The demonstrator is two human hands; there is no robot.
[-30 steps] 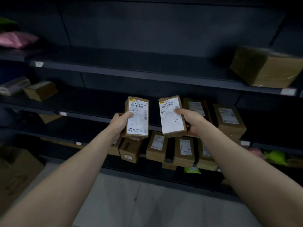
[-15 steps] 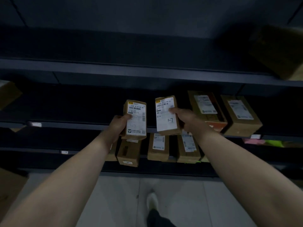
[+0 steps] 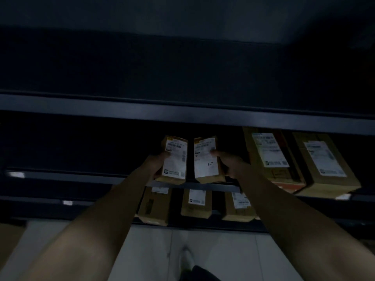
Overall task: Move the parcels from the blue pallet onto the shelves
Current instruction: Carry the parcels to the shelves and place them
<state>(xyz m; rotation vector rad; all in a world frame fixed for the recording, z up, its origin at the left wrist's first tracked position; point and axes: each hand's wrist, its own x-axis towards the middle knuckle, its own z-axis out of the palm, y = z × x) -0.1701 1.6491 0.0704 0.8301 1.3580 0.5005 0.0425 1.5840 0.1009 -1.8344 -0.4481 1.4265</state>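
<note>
My left hand (image 3: 157, 162) grips a small cardboard parcel (image 3: 175, 159) with a white shipping label. Right beside it, my right hand (image 3: 228, 162) grips a second small parcel (image 3: 207, 159), its label marked "1-7". Both parcels stand upright side by side, their lower ends at the front edge of the middle shelf (image 3: 192, 186) of the dark shelving unit. Whether they rest on the shelf I cannot tell. The blue pallet is out of view.
Two larger labelled boxes (image 3: 272, 157) (image 3: 324, 163) lie on the same shelf to the right. Three small boxes (image 3: 195, 203) stand on the shelf below. The shelf above (image 3: 182, 112) runs across the view. Pale floor and my shoe (image 3: 188, 258) show at the bottom.
Both hands have carried the parcels forward and under the upper shelf, down to the middle shelf's edge. The view has moved closer to the shelving and tilted down.
</note>
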